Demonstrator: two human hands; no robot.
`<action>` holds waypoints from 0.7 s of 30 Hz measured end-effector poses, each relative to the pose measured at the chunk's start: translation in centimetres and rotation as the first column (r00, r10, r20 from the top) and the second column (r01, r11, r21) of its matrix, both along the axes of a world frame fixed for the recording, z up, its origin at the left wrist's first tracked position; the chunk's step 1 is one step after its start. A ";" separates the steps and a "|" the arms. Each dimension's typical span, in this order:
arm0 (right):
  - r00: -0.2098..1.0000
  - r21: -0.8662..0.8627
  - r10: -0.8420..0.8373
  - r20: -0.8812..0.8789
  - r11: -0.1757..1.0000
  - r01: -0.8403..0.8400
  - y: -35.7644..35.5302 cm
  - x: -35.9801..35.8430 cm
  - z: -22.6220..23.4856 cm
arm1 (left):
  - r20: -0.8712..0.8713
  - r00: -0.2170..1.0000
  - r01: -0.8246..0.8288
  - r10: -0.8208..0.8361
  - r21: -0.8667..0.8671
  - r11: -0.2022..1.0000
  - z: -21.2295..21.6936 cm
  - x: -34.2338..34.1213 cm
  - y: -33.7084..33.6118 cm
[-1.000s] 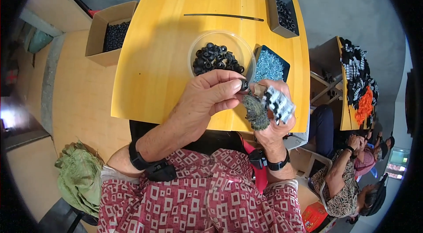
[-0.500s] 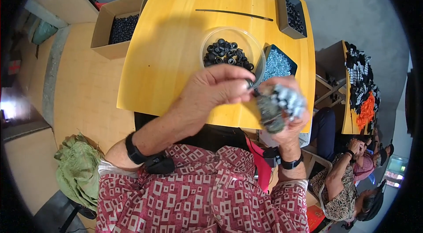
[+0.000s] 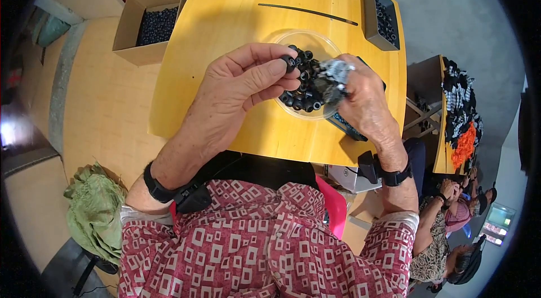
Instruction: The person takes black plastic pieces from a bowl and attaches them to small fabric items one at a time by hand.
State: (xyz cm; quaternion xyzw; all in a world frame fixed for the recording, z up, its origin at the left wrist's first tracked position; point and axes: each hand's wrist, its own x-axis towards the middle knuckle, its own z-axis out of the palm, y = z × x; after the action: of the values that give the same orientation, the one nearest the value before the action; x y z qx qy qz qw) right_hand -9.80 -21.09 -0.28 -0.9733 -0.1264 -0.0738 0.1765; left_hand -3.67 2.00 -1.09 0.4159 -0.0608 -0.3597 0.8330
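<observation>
Black bead (image 3: 288, 63) is clamped between thumb and index tip of the left hand (image 3: 248, 75), over the left side of the clear round tub (image 3: 322, 42) in view. Other left fingers curl loosely below it. Right hand (image 3: 365, 100) is closed round a grey-white and dark bundle (image 3: 333, 79) at the tub's right rim; bundle is blurred and the fingertips mostly hidden, so can't tell the exact grip. Height of either hand above the tub: can't tell.

Risk: bead is held by tips only; a small roll of the thumb would likely pop it loose, into the tub's loose black beads (image 3: 305, 76) or onto the yellow table (image 3: 197, 44) left of the tub. Also, bundle is close to those beads; a loose end could snag some. Low right wrist could knock the dark tray (image 3: 350, 127) at the tub's lower right.

Pose: left forearm (image 3: 189, 140) rises from the tub's lower left, wrist near straight, thumb on top. Right forearm (image 3: 391, 154) comes from the tub's lower right, back of hand up. Thin black stick (image 3: 307, 12) lies beyond the tub
</observation>
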 end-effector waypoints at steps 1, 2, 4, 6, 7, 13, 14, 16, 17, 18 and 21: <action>0.997 0.010 0.025 0.072 1.000 -0.026 1.3 0.5 0.4 | -0.002 1.000 -0.002 0.002 0.001 1.000 0.0 0.0 0.0; 0.997 0.011 0.026 0.070 1.000 -0.027 1.5 0.8 0.1 | -0.005 1.000 0.003 -0.003 -0.004 1.000 0.0 0.0 0.0; 0.994 -0.130 0.034 -0.102 0.990 -0.047 1.4 1.6 -0.8 | -0.010 1.000 0.008 -0.008 -0.011 1.000 0.1 -0.1 0.0; 0.994 -0.102 0.073 -0.081 0.991 -0.081 1.2 1.9 -1.2 | 0.002 1.000 0.005 -0.005 0.003 1.000 0.1 0.0 0.0; 0.995 -0.101 0.032 -0.093 0.994 -0.041 0.8 1.8 -1.3 | 0.000 1.000 0.002 -0.002 0.004 1.000 0.2 0.0 0.0; 0.996 -0.147 0.002 0.094 0.989 0.012 1.1 1.4 -0.4 | -0.007 1.000 0.006 -0.006 0.029 1.000 -0.2 0.1 0.0; 0.999 -0.155 0.016 -0.051 0.988 -0.024 1.4 1.3 -0.3 | -0.012 1.000 0.007 -0.007 0.030 1.000 -0.2 0.1 0.0; 0.981 -0.159 0.023 -0.195 0.986 -0.055 1.6 1.3 -0.4 | -0.018 1.000 0.014 -0.014 0.029 0.999 -0.4 0.1 -0.2; 0.984 -0.158 0.046 -0.173 0.985 -0.074 1.8 1.4 -0.5 | -0.019 1.000 0.019 -0.018 0.022 1.000 -0.5 0.2 -0.2; 0.986 -0.157 0.073 -0.151 0.983 -0.097 1.9 1.5 -0.5 | -0.019 1.000 0.020 -0.020 0.016 1.000 -0.4 0.2 -0.2; 0.988 -0.216 0.072 -0.139 0.971 -0.101 1.9 1.6 -0.5 | -0.032 0.999 0.030 -0.029 0.019 0.999 -0.2 0.2 -0.2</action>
State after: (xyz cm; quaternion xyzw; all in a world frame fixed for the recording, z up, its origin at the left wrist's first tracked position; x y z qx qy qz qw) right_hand -8.18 -19.15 -0.78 -0.9833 -0.1643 0.0124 0.0773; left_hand -3.47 1.77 -1.26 0.4175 -0.0502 -0.3791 0.8243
